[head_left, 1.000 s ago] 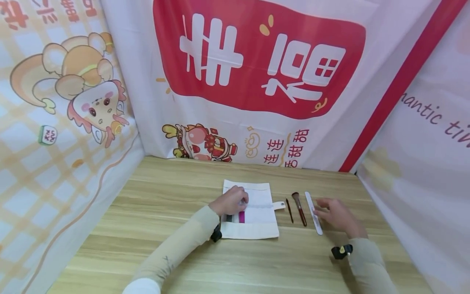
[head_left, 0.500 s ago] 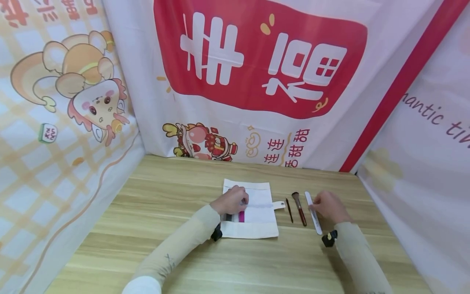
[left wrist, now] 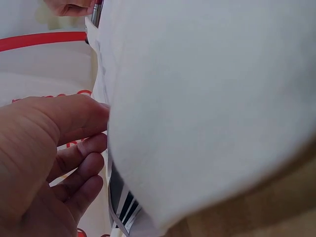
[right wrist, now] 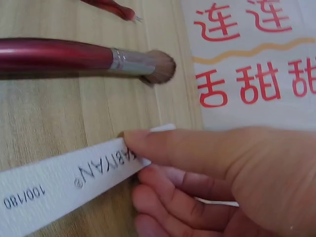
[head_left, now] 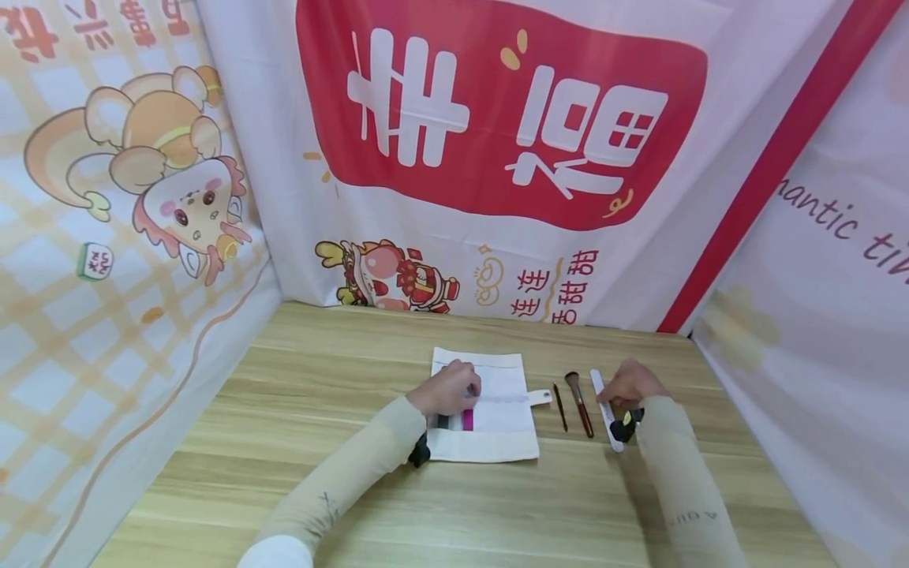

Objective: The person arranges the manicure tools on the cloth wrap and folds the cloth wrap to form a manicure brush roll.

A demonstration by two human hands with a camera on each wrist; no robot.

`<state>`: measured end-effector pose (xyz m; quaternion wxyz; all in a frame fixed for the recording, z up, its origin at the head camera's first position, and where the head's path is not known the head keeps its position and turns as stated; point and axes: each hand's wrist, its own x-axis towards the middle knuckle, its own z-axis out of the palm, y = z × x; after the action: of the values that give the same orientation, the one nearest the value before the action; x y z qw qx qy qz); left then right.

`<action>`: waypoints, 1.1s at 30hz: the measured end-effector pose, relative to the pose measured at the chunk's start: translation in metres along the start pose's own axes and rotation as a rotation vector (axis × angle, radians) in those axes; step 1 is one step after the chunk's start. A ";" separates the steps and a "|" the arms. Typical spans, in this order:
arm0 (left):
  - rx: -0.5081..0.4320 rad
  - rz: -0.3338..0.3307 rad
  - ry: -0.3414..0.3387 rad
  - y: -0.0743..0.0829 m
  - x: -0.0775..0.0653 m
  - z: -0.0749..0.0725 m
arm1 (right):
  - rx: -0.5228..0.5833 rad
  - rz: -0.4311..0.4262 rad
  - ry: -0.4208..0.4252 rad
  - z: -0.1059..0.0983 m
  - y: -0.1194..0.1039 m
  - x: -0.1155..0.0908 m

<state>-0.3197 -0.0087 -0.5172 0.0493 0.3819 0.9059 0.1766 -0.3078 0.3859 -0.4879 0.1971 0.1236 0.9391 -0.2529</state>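
Note:
A white fabric pouch (head_left: 500, 446) lies unfolded on the table, with a snap tab (head_left: 540, 397) on its right side. Dark and magenta items (head_left: 468, 419) show in its pocket. My left hand (head_left: 449, 386) rests over the pouch; in the left wrist view its thumb and forefinger pinch the cloth edge. The fingertips are partly hidden behind the cloth. To the right, my right hand (head_left: 634, 383) pinches a white nail file (right wrist: 98, 170) near its far end, thumb on the printed face. The file's near end lies low over the table.
A makeup brush (head_left: 580, 404) with a red handle lies left of the file. Beside it is a thin dark-red tool (head_left: 560, 407) with a small metal tip. Printed cloth walls (head_left: 497, 260) stand behind and on both sides of the wooden table (head_left: 426, 513).
My right hand has moved left onto the nail file's far end and taken hold of it, its wrist swinging forward. My left hand has stayed on the pouch.

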 end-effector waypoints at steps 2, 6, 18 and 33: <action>0.001 0.007 0.005 0.000 0.000 0.000 | 0.035 -0.022 -0.017 0.000 0.004 0.001; -0.013 0.020 0.016 -0.001 0.001 -0.001 | 0.088 -0.056 -0.048 0.002 0.010 0.003; -0.110 0.017 0.018 -0.004 0.008 -0.001 | 0.122 -0.181 0.014 -0.001 0.011 0.000; -0.136 -0.027 -0.008 -0.001 0.008 -0.005 | 0.309 -0.314 0.023 -0.004 -0.073 0.007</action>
<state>-0.3269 -0.0049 -0.5123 0.0811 0.3659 0.8968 0.2353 -0.3393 0.3272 -0.4561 0.1232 0.0075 0.8991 -0.4199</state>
